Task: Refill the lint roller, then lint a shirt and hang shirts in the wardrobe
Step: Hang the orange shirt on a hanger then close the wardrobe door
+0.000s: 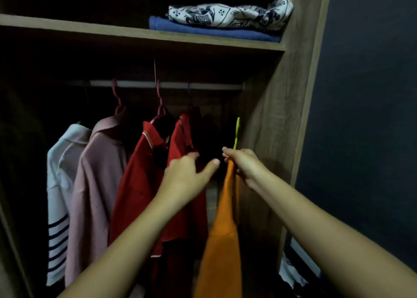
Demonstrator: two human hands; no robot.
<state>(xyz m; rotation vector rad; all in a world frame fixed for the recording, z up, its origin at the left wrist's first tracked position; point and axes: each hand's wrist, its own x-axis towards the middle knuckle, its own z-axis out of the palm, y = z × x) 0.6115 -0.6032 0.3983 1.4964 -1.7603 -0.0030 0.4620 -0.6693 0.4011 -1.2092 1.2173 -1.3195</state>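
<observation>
An orange shirt (220, 241) hangs from a yellow-green hanger (236, 132), whose hook points up below the rail (203, 85). My right hand (246, 164) is shut on the hanger's neck at the shirt's collar. My left hand (187, 173) is open, fingers spread, touching the shoulder of the nearest red shirt (187, 139) on the rail. A second red shirt (137, 173), a pink shirt (97, 173) and a white shirt with dark stripes (59, 185) hang further left. No lint roller is in sight.
The wardrobe's wooden side panel (277, 117) stands just right of the orange shirt. Above the rail, a shelf (90, 30) carries a folded blue cloth (214, 31) under a patterned white one (230, 13). A dark wall (372, 94) lies right.
</observation>
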